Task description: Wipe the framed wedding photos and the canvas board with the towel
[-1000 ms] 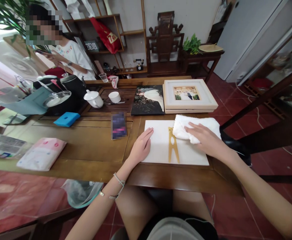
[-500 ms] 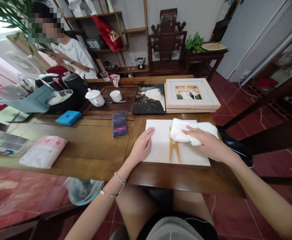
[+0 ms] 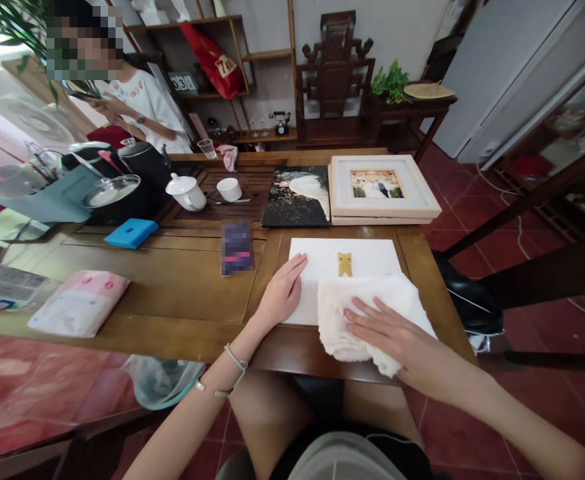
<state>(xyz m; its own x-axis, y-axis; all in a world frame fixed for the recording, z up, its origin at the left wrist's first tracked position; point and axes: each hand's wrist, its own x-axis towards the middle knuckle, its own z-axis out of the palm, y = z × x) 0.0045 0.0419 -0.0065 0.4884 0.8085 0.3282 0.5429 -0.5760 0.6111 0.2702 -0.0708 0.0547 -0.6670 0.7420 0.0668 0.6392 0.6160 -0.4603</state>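
A white rectangular board (image 3: 315, 257) lies flat near the front edge of the wooden table. A gold-coloured piece (image 3: 344, 264) sits on it, its lower part hidden by a white cloth (image 3: 402, 300). My left hand (image 3: 283, 290) rests flat on the board's left side, fingers stretched out and holding nothing. On top of the cloth lies my right hand (image 3: 385, 333), its fingers spread and pressing down; the thumb side is partly out of sight. The cloth covers the board's lower right and hangs over its front edge.
Behind the board are a dark photo panel (image 3: 297, 197) and stacked white frames (image 3: 387, 210). A dark, blurred-out item (image 3: 237, 248), a blue block (image 3: 131, 233) and a tissue pack (image 3: 79, 303) lie leftward. A white teapot (image 3: 186, 193) stands farther back. A person (image 3: 147, 107) is at the far left.
My right hand has drawn the cloth toward me, and the cloth is now more spread out. The gold piece's top shows and its legs are covered. My left hand stays on the board.
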